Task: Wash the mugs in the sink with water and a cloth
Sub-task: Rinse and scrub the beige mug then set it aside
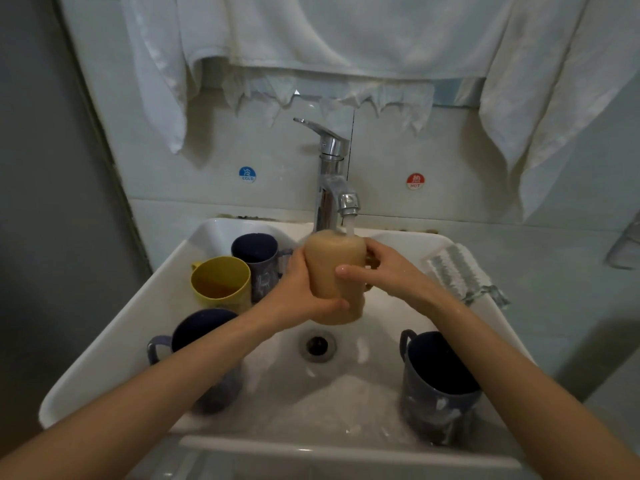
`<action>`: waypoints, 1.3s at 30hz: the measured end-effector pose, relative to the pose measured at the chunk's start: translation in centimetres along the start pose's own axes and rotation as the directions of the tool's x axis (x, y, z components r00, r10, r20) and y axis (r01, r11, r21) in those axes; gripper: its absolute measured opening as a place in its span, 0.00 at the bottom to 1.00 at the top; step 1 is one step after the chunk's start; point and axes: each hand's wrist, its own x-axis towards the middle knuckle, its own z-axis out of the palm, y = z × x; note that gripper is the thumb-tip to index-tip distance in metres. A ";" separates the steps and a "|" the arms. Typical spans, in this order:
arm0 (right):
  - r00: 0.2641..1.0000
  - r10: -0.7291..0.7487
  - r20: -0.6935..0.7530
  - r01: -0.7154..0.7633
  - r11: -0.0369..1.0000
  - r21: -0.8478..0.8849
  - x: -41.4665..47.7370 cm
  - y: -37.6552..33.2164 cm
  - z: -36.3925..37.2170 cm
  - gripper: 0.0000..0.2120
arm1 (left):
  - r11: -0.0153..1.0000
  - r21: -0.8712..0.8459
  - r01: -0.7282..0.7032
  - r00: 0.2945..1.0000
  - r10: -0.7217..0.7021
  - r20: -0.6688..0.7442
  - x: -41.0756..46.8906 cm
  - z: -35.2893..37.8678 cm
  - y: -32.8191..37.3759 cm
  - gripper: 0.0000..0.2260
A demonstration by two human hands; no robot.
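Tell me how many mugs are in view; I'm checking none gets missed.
5. Tan mug, held under the tap; yellow mug and rear blue mug, back left in the sink; front-left blue mug; front-right blue mug. None looks hidden.

Dim, cool light falls from above; the hanging towels [311, 36] cast soft shadows, the tap [332, 174] glints, edges bend wide-angle.

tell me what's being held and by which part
The beige mug, under the running tap: left hand wraps its body from the left, right hand grips its right side at the handle.
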 end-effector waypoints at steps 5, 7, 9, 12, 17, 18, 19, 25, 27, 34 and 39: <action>0.999 -0.042 0.014 0.044 0.980 -0.192 0.5 -0.3 -0.7 0.35 | 0.998 -0.057 0.009 0.991 -0.017 -0.136 0.1 -1.6 1.8 0.42; 1.000 -0.018 0.016 0.022 0.970 -0.240 0.7 -0.2 -0.7 0.36 | 0.992 -0.033 -0.123 0.932 0.104 -0.348 0.8 -2.9 3.5 0.31; 1.000 0.011 -0.003 -0.011 0.970 -0.242 0.7 0.2 -0.3 0.36 | 0.961 0.155 -0.227 0.849 0.274 -0.451 1.7 -4.4 5.4 0.30; 0.997 0.075 -0.007 -0.075 0.980 -0.183 0.3 0.8 0.3 0.39 | 0.839 0.468 -0.279 0.741 0.498 -0.450 3.4 -6.4 8.0 0.32; 0.989 0.146 0.026 -0.139 0.974 -0.180 -0.2 1.8 0.1 0.38 | 0.638 0.746 -0.192 0.749 0.586 -0.308 6.0 -7.4 9.6 0.30; 0.988 0.149 0.027 -0.143 0.975 -0.171 -0.2 1.9 0.0 0.37 | 0.586 0.792 -0.173 0.751 0.598 -0.279 6.1 -7.4 9.4 0.30; 0.988 0.154 0.027 -0.147 0.976 -0.161 -0.3 2.0 -0.1 0.36 | 0.540 0.826 -0.163 0.743 0.617 -0.257 6.1 -7.4 9.1 0.31; 0.987 0.162 0.019 -0.158 0.975 -0.157 -0.5 1.6 -0.3 0.36 | 0.467 0.877 -0.109 0.770 0.598 -0.223 5.6 -7.8 7.3 0.33; 0.985 0.170 0.016 -0.166 0.976 -0.143 -0.5 1.4 -0.2 0.36 | 0.479 0.871 -0.107 0.804 0.557 -0.208 5.4 -7.6 6.7 0.34; 0.979 0.202 0.013 -0.198 0.972 -0.127 -0.5 1.0 -0.1 0.36 | 0.812 0.573 -0.111 0.920 0.302 -0.250 2.4 -2.9 4.3 0.43; 0.974 0.224 0.014 -0.216 0.952 -0.219 -0.6 1.3 0.0 0.30 | 0.963 0.106 0.247 0.966 -0.253 0.048 0.7 2.4 2.8 0.39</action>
